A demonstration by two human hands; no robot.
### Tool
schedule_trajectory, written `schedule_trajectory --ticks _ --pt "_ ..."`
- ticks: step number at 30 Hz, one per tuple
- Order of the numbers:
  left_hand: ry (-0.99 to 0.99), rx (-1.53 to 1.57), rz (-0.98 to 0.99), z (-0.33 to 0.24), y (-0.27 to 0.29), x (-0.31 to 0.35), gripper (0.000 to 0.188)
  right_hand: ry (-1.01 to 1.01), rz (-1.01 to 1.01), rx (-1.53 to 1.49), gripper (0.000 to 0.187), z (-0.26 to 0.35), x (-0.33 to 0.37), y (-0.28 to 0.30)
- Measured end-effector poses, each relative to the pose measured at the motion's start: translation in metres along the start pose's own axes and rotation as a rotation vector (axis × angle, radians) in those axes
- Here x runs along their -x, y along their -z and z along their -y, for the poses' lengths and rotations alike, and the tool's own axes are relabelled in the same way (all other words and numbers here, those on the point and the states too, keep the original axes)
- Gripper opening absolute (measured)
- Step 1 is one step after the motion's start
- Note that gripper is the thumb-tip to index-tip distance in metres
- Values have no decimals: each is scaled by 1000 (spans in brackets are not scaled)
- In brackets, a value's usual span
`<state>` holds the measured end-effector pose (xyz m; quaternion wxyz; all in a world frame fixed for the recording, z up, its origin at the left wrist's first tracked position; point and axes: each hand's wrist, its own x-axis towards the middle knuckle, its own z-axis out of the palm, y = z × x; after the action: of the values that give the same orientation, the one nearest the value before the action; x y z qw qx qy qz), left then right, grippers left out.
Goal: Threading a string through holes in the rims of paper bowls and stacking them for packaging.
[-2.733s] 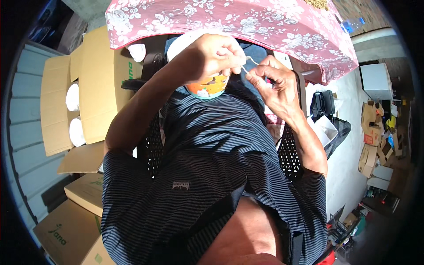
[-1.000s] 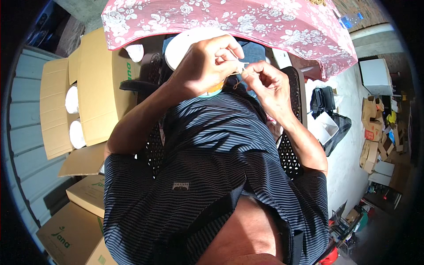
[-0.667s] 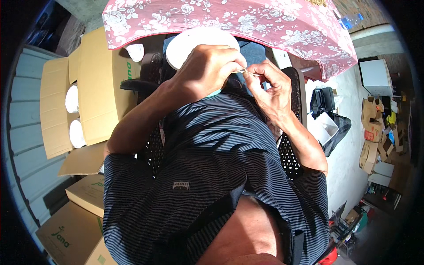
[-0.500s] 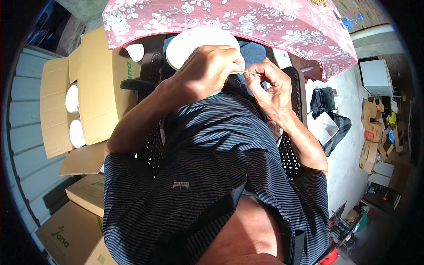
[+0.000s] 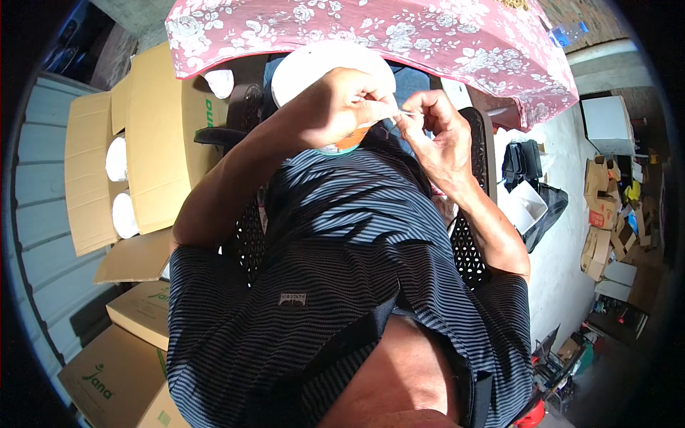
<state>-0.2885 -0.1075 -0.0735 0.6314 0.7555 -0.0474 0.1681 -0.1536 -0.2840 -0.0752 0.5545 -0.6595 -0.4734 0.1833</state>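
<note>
My left hand point(image 5: 346, 107) is closed in a pinch over a round white lid or tub top point(image 5: 325, 60) above my lap. My right hand point(image 5: 439, 135) also pinches, its fingertips almost meeting those of the left. A short bit of a thin pale strand point(image 5: 405, 114) shows between the two sets of fingertips; its exact kind is too small to tell, and its ends are hidden in the fingers. Below my left wrist, part of an orange and green round side point(image 5: 348, 143) peeks out, seemingly of the container under the white top.
Ahead stands a table with a pink flowered cloth point(image 5: 428, 36). To the left are an open cardboard box point(image 5: 153, 143) with white round items and more boxes point(image 5: 107, 378). A white bin point(image 5: 526, 207) lies on the right floor. Black chair arms point(image 5: 474, 150) flank me.
Both hands have drawn closer together at the fingertips, so less of the strand shows. My left hand has tilted and shifted slightly right, uncovering the orange side beneath it.
</note>
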Motion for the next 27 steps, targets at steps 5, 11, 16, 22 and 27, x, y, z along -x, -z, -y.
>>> schedule_trajectory --ticks 5,11,16,22,27 --pt "168 -58 54 -7 7 0 18 190 61 149 10 2 -2 12" --pt "169 -12 60 -3 8 1 17 311 110 298 20 13 -2 13" --pt "144 -32 46 -1 4 0 16 271 65 323 15 13 -3 11" --pt "28 11 -64 6 -7 -1 17 196 55 224 8 8 -3 12" --pt "212 -79 4 -3 2 1 16 117 73 194 4 6 -3 14"
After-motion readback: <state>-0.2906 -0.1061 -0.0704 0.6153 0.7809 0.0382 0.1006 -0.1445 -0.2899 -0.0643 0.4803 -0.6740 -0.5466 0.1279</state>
